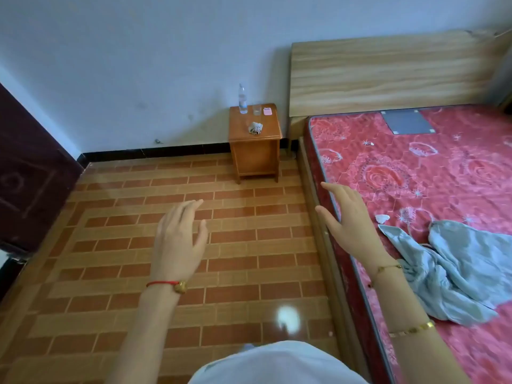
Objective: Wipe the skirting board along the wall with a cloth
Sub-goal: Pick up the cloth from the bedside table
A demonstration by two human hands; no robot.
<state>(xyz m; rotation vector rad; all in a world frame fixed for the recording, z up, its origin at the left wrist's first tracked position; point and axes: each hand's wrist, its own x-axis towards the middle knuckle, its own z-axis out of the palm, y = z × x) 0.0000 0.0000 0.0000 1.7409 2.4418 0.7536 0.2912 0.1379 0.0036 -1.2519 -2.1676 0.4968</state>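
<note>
Both hands empty, fingers spread: left hand (pixel 180 239) above tiled floor (pixel 116 245), right hand (pixel 349 217) over bed (pixel 415 167) edge. Pale blue cloth (pixel 460 267) crumpled on bed. Black skirting board (pixel 155 152) left of bed, along far wall.

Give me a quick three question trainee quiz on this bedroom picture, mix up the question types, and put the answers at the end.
1. True or false: the left hand holds a cloth.
2. Where does the pale blue cloth lie? A) on the floor B) on the red mattress C) on the bedside table
3. Fill in: the black skirting board runs along the foot of the ____ wall.

Key: 1 false; both it and the right hand are open and empty. 2 B. 3 white.
</note>
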